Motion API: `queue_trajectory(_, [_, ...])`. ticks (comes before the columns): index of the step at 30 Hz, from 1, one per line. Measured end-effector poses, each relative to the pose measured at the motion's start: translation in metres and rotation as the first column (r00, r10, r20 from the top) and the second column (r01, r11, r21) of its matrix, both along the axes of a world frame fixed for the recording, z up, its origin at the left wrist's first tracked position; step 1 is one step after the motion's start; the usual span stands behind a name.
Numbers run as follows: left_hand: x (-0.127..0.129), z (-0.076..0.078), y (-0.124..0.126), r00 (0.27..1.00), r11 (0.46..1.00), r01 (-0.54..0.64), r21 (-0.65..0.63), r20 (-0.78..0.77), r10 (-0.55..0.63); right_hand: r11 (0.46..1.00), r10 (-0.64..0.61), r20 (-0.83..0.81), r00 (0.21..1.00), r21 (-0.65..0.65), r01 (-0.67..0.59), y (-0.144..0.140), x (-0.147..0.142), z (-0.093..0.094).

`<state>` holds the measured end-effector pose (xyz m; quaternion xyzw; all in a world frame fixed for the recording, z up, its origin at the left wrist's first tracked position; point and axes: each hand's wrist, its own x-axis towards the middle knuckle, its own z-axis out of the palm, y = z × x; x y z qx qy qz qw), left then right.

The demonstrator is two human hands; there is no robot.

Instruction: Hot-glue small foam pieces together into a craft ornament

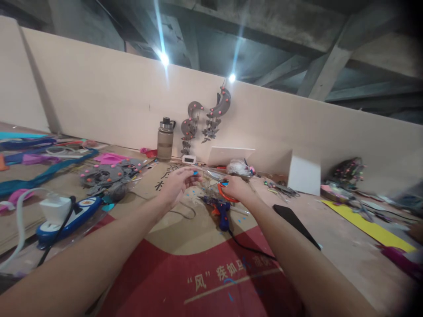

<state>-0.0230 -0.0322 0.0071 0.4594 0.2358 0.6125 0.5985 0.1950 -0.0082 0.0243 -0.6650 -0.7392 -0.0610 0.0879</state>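
Observation:
My left hand (180,182) is closed, its fingertips pinching a small blue piece (195,173). My right hand (237,188) grips scissors by their orange handles (226,195); the blades point away from me and left, and whether they are parted I cannot tell. Just below the scissors, a blue glue gun (224,216) with an orange trigger lies on the printed cardboard (175,242), its black cord running right. A wire stand (209,182) is partly visible between my hands. Tiny blue scraps are scattered around the gun and stand.
A water bottle (165,140) stands by the wall, with a small white digital display (189,160) beside it. Grey decorations (220,103) hang there. At left lie a blue power strip (69,220) and a grey decorated piece (110,174). A black phone-like slab (295,224) is at right.

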Motion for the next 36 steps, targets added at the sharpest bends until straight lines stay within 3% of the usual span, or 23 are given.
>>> queue_trajectory(8, [0.002,-0.005,0.003,0.985,0.992,-0.105,0.065,-0.133,0.113,0.993,0.116,0.071,0.991,-0.013,-0.116,0.060,-0.020,-0.012])
queue_trajectory(15, [0.002,-0.008,0.008,0.969,0.986,-0.134,0.098,-0.196,0.151,0.993,0.121,0.015,0.992,0.008,-0.122,0.071,-0.023,-0.023])
queue_trajectory(20, [0.001,-0.008,0.007,0.972,0.987,-0.137,0.081,-0.183,0.150,0.987,0.141,-0.046,0.989,0.084,-0.137,0.046,-0.013,-0.008])
queue_trajectory(26, [-0.001,-0.005,0.004,0.971,0.989,-0.140,0.047,-0.190,0.147,0.990,0.119,-0.109,0.987,0.084,-0.110,-0.014,0.010,-0.001])
queue_trajectory(30, [-0.003,-0.007,0.007,0.962,0.981,-0.192,0.009,-0.196,0.190,1.000,0.016,-0.123,0.992,0.011,-0.014,-0.052,0.019,-0.005])
queue_trajectory(34, [-0.006,-0.012,0.013,0.962,0.982,-0.186,0.042,-0.198,0.190,0.990,-0.023,-0.177,0.984,-0.138,-0.001,-0.082,0.001,-0.020])
queue_trajectory(36, [-0.007,-0.014,0.016,0.962,0.981,-0.181,0.067,-0.194,0.191,0.991,-0.023,-0.140,0.990,-0.133,0.004,-0.090,-0.011,-0.028])
